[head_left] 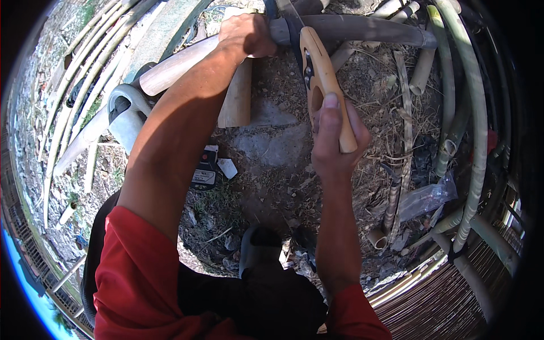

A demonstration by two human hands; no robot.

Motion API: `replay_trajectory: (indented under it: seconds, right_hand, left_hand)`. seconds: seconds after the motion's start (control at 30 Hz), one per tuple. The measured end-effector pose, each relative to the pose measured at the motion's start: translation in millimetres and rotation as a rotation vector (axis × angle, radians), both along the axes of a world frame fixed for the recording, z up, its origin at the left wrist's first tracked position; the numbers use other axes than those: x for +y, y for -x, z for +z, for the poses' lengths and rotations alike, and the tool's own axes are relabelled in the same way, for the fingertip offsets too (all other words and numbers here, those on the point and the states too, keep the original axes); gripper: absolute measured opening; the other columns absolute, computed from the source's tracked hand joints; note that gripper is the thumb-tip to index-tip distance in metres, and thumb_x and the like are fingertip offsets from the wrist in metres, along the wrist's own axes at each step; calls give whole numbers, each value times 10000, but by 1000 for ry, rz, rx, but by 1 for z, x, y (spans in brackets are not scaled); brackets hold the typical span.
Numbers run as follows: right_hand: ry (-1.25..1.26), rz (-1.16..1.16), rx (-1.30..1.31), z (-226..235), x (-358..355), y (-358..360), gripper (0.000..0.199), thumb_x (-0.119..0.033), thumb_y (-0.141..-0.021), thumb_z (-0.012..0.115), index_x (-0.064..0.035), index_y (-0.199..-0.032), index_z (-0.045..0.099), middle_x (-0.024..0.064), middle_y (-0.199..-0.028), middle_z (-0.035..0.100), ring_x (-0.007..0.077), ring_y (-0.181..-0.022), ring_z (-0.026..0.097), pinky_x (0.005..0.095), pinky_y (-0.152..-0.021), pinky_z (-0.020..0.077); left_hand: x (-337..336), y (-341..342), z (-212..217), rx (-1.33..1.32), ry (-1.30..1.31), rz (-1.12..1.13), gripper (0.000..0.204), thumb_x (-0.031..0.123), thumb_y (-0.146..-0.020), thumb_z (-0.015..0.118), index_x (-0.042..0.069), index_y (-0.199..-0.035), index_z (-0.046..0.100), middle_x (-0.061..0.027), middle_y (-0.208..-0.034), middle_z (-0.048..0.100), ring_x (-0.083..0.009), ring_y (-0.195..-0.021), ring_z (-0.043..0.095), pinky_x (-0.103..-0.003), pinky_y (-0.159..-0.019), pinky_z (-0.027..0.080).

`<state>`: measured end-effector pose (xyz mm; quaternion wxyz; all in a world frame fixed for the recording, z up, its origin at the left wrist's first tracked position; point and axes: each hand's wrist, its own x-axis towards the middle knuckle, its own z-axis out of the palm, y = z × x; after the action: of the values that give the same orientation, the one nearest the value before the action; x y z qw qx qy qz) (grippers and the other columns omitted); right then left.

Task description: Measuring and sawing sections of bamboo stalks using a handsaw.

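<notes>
Outdoor brown dirt ground [265, 192], littered; long green bamboo poles [480, 122], right. Left hand [249, 35] clasped over grey-brown round pole [362, 29], far; right hand [339, 127] gripping tan-wood-handled saw [322, 63].

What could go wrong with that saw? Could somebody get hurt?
Maybe, yes:
1. The saw's blade is close to the bare left hand on the pole, so a slip could cut those fingers.
2. The pole is round and seems to lie over a short log, so it might roll or twist and make the saw in the right hand jump.
</notes>
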<state>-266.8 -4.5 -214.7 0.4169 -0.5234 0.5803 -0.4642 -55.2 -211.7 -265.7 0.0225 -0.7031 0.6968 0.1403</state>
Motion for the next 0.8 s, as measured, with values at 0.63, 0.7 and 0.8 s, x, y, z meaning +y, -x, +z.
replay_trajectory:
  seconds: [0.63, 0.7, 0.8]
  right_hand:
    - [-4, -66, 71, 44, 66, 57, 518, -437, -1030, 543, 14, -783, 608, 45, -569, 538, 113, -487, 499, 288, -476, 368]
    - [52, -103, 63, 42, 72, 58, 470, -394, -1017, 594, 6, -771, 625, 18, -556, 529, 90, -474, 503, 281, -459, 360]
    - [24, -72, 99, 40, 88, 62, 457, -371, -1014, 587, 9, -761, 615, 19, -551, 529, 94, -469, 511, 282, -458, 363]
  left_hand:
    - [-17, -10, -18, -190, 56, -14, 515, 344, -753, 795, 117, -1213, 752, -175, -1109, 781, -342, -1065, 762, -442, -909, 606]
    - [-7, -6, -16, -259, 58, 70, 593, 391, -750, 841, 141, -1277, 734, -167, -1123, 783, -330, -1076, 765, -449, -915, 610]
    - [22, 1, -15, -189, 155, 202, 846, 636, -678, 896, 147, -1342, 710, -182, -1366, 646, -338, -1351, 570, -443, -1086, 511]
